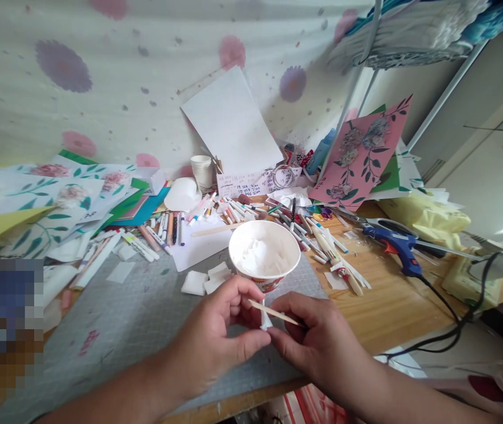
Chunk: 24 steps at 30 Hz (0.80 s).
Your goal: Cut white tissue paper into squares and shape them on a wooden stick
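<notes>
White scrap [265,321] in hand, seemingly unfinished

Pinched near the bowl [273,284] in the left hand [227,327], fingertips nearly closed; wooden stick [277,313] gripped in the right hand [322,333], fingers curled; squares [195,283] loose on the mat [145,318], apparently unused.

Left hand: thumb and fingers [245,347] around a small white piece [265,322], near the tabletop's front edge
Right hand: a flat wooden stick [280,314] held slantwise, its tip crossing the white piece
Paper bowl [285,246]: upright just beyond the hands, white fluffy material [254,254] inside
White squares [196,283]: lying left of the bowl on the grey mat [145,324]
Markers [143,247]: scattered toward the tabletop's [410,324] back edge
Glue gun [393,242]: blue, near the right edge
Pink sheet [361,162]: leaning at the back right corner
</notes>
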Each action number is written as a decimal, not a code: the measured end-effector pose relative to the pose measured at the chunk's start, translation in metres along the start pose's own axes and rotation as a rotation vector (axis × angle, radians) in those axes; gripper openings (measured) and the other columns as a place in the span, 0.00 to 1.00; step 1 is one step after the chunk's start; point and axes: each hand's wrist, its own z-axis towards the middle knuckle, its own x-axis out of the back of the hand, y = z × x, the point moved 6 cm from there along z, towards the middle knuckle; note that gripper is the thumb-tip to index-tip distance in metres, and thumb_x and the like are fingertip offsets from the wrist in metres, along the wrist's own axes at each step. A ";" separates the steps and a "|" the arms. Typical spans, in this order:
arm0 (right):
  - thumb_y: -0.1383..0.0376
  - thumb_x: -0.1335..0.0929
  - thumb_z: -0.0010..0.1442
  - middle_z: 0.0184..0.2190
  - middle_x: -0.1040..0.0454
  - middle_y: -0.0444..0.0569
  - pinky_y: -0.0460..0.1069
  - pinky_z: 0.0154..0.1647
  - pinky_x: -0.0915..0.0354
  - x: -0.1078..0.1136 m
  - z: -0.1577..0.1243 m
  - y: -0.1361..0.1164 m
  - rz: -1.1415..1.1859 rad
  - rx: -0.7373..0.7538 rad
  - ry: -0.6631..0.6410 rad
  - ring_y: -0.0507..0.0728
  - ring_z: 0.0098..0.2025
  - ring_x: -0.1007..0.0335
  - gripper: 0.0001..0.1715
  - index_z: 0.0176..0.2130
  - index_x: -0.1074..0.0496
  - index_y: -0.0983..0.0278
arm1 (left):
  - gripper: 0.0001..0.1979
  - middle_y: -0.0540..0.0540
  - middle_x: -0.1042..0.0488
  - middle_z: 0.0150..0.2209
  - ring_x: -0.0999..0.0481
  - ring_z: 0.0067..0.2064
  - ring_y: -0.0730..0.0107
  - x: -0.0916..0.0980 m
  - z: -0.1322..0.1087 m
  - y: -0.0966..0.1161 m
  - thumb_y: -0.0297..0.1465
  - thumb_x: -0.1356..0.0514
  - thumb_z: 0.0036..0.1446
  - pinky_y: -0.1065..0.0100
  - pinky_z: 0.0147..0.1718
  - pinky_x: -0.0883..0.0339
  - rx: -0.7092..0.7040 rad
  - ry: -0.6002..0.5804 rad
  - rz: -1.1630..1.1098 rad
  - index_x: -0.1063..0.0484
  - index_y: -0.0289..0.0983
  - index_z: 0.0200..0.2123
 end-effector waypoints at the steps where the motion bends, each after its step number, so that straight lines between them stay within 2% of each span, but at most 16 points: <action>1: 0.67 0.32 0.54 0.27 0.22 0.48 0.47 0.28 0.36 0.000 0.000 0.000 -0.005 -0.006 0.000 0.55 0.28 0.29 0.05 0.31 0.25 0.65 | 0.12 0.53 0.32 0.31 0.31 0.34 0.72 0.000 0.000 0.001 0.25 0.37 0.50 0.69 0.34 0.38 -0.005 0.022 0.034 0.35 0.40 0.37; 6: 0.65 0.33 0.57 0.27 0.23 0.48 0.47 0.28 0.37 0.000 0.001 -0.003 0.013 0.006 -0.026 0.55 0.29 0.30 0.07 0.33 0.25 0.64 | 0.08 0.54 0.34 0.28 0.32 0.31 0.74 0.002 0.001 0.008 0.23 0.41 0.52 0.71 0.31 0.38 -0.034 0.071 0.103 0.35 0.39 0.33; 9: 0.65 0.34 0.58 0.26 0.24 0.47 0.46 0.29 0.37 0.000 0.002 -0.004 0.019 0.005 -0.038 0.55 0.29 0.31 0.08 0.31 0.26 0.65 | 0.07 0.53 0.32 0.29 0.32 0.31 0.73 0.004 0.002 0.006 0.24 0.41 0.52 0.71 0.31 0.37 -0.037 0.069 0.118 0.35 0.39 0.33; 14: 0.64 0.36 0.60 0.22 0.31 0.44 0.46 0.24 0.44 0.000 0.003 -0.002 0.021 -0.028 -0.048 0.51 0.24 0.40 0.14 0.25 0.28 0.66 | 0.03 0.52 0.31 0.29 0.31 0.32 0.71 0.005 0.004 0.004 0.26 0.41 0.54 0.70 0.33 0.36 -0.029 0.060 0.187 0.33 0.38 0.32; 18: 0.63 0.35 0.58 0.20 0.35 0.42 0.46 0.24 0.46 0.003 0.005 0.001 0.075 -0.070 -0.036 0.51 0.24 0.44 0.12 0.27 0.27 0.65 | 0.04 0.52 0.32 0.29 0.31 0.32 0.71 0.005 0.004 0.007 0.25 0.41 0.53 0.69 0.33 0.35 -0.051 0.054 0.241 0.33 0.38 0.32; 21: 0.62 0.35 0.57 0.20 0.37 0.41 0.46 0.24 0.46 0.008 0.006 0.003 0.134 -0.103 -0.026 0.51 0.23 0.44 0.11 0.26 0.30 0.65 | 0.05 0.51 0.32 0.30 0.31 0.32 0.70 0.015 0.005 0.014 0.24 0.44 0.53 0.69 0.33 0.35 -0.125 0.075 0.375 0.33 0.38 0.34; 24: 0.58 0.35 0.57 0.19 0.39 0.40 0.46 0.24 0.47 0.012 0.008 0.005 0.217 -0.148 -0.035 0.51 0.23 0.45 0.15 0.25 0.33 0.64 | 0.06 0.52 0.33 0.28 0.33 0.30 0.71 0.036 0.009 0.022 0.23 0.46 0.53 0.71 0.30 0.38 -0.188 0.100 0.622 0.32 0.39 0.33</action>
